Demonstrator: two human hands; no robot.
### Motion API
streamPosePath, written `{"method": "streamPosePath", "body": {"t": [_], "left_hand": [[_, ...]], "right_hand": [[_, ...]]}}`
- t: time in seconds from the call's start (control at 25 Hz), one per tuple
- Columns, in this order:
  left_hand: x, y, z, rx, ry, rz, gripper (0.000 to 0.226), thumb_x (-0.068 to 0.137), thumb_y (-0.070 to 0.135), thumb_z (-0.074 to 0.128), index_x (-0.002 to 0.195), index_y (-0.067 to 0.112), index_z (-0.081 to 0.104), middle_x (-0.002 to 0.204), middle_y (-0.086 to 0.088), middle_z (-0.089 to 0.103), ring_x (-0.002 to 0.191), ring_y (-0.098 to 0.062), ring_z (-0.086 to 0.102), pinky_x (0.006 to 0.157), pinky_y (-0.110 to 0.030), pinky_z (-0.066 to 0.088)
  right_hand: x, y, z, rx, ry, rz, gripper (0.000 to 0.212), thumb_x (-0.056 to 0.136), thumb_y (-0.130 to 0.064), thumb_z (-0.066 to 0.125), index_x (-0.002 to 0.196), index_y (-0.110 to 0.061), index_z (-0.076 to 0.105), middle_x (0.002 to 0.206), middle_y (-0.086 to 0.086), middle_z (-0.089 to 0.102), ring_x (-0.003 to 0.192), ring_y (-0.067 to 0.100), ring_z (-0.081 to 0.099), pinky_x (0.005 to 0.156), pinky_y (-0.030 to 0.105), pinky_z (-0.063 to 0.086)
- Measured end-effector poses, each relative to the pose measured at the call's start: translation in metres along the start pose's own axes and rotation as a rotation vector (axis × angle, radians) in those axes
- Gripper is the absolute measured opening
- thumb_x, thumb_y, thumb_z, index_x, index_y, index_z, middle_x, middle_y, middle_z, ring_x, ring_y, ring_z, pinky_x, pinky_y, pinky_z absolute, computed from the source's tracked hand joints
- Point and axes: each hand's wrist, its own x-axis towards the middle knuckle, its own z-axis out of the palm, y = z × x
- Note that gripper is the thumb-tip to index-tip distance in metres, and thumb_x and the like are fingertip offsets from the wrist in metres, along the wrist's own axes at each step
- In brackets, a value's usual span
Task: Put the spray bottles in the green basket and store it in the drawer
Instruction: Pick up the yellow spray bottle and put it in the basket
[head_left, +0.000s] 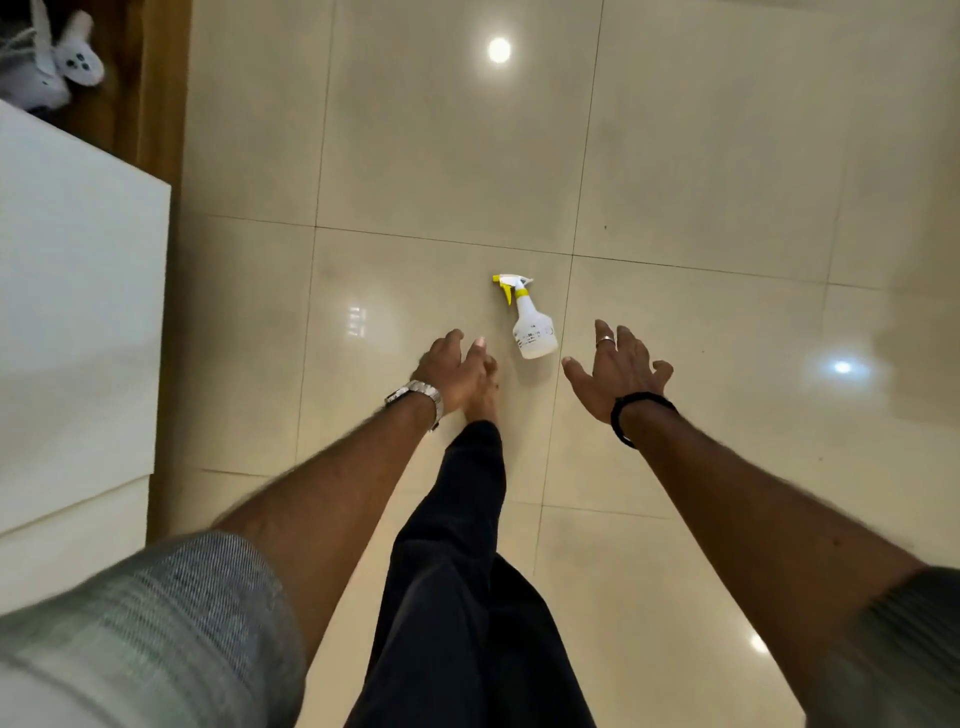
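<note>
A white spray bottle with a yellow trigger head stands on the glossy tiled floor, straight ahead of me. My left hand, with a metal watch at the wrist, hangs just left of the bottle, fingers loosely curled and holding nothing. My right hand, wearing a ring and a black wristband, is spread open just right of the bottle and below its base. Neither hand touches the bottle. No green basket or drawer front is in sight.
A white cabinet fills the left side, with a wooden strip behind it and white controllers at the top left. My dark-trousered leg and bare foot reach forward under the left hand. Beige tiles stretch ahead and right.
</note>
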Motion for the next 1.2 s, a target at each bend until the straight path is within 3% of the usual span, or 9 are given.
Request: {"method": "streamPosePath", "body": {"t": [0.2,0.4,0.56,0.6,0.8,0.88,1.04,1.12,1.2], "left_hand": [[0.090,0.037,0.002,-0.056,-0.044,-0.056,0.064,0.099,0.056,0.032,0.150,0.018,0.033,0.151,-0.010,0.042,0.139,-0.027,0.041,0.110,-0.037,0.032],[0.193,0.038,0.041,-0.107,-0.113,-0.151,0.069,0.099,0.059,0.028,0.152,0.016,0.029,0.156,-0.009,0.037,0.141,-0.029,0.039,0.116,-0.042,0.032],[0.255,0.014,0.094,-0.214,-0.161,-0.236,0.065,0.099,0.058,0.028,0.142,0.010,0.039,0.124,-0.009,0.060,0.103,-0.026,0.061,0.076,-0.029,0.044],[0.267,0.005,0.108,-0.241,-0.171,-0.266,0.065,0.099,0.059,0.028,0.138,0.009,0.042,0.124,-0.014,0.061,0.107,-0.031,0.062,0.076,-0.032,0.045],[0.305,-0.018,0.152,-0.397,-0.178,-0.429,0.066,0.098,0.060,0.026,0.143,0.014,0.040,0.144,-0.017,0.051,0.127,-0.035,0.054,0.103,-0.044,0.044],[0.307,-0.018,0.162,-0.542,-0.228,-0.506,0.064,0.097,0.062,0.025,0.145,0.022,0.039,0.145,-0.010,0.052,0.128,-0.032,0.054,0.102,-0.044,0.043],[0.293,-0.005,0.166,-0.639,-0.261,-0.560,0.052,0.100,0.056,0.026,0.127,0.024,0.056,0.119,-0.009,0.067,0.106,-0.028,0.067,0.082,-0.037,0.054],[0.275,0.006,0.154,-0.657,-0.181,-0.507,0.038,0.102,0.042,0.031,0.118,0.020,0.058,0.116,-0.014,0.068,0.104,-0.032,0.068,0.088,-0.046,0.057],[0.255,0.018,0.139,-0.623,-0.121,-0.428,0.034,0.101,0.029,0.037,0.126,0.014,0.056,0.128,-0.018,0.064,0.116,-0.036,0.064,0.100,-0.053,0.051]], "right_hand": [[0.093,-0.009,-0.012,0.049,-0.021,0.013,0.075,0.097,-0.059,0.041,0.159,-0.021,0.023,0.159,0.006,0.032,0.148,0.026,0.030,0.114,0.056,0.023],[0.198,-0.022,0.029,0.125,-0.065,0.045,0.070,0.098,-0.055,0.041,0.157,-0.021,0.028,0.155,0.006,0.041,0.143,0.028,0.039,0.109,0.054,0.028],[0.263,-0.030,0.094,0.167,-0.138,0.042,0.069,0.097,-0.054,0.040,0.156,-0.019,0.032,0.153,0.009,0.043,0.140,0.031,0.041,0.106,0.050,0.031],[0.275,-0.031,0.112,0.188,-0.165,0.053,0.069,0.097,-0.054,0.041,0.156,-0.019,0.033,0.153,0.009,0.043,0.141,0.032,0.041,0.106,0.050,0.032],[0.312,-0.029,0.173,0.303,-0.272,0.136,0.070,0.096,-0.056,0.043,0.152,-0.015,0.038,0.149,0.014,0.046,0.138,0.036,0.044,0.107,0.051,0.041],[0.322,-0.025,0.182,0.361,-0.318,0.192,0.068,0.094,-0.058,0.044,0.143,-0.011,0.049,0.141,0.016,0.054,0.127,0.038,0.053,0.102,0.047,0.047],[0.317,-0.020,0.175,0.398,-0.434,0.200,0.058,0.095,-0.056,0.048,0.128,-0.010,0.063,0.125,0.015,0.067,0.111,0.034,0.062,0.083,0.034,0.048],[0.299,-0.025,0.159,0.430,-0.405,0.169,0.055,0.098,-0.055,0.047,0.127,-0.011,0.063,0.125,0.014,0.067,0.113,0.034,0.062,0.085,0.035,0.048],[0.277,-0.033,0.136,0.477,-0.347,0.148,0.054,0.100,-0.053,0.045,0.131,-0.011,0.060,0.127,0.014,0.067,0.115,0.035,0.062,0.091,0.037,0.049]]}}
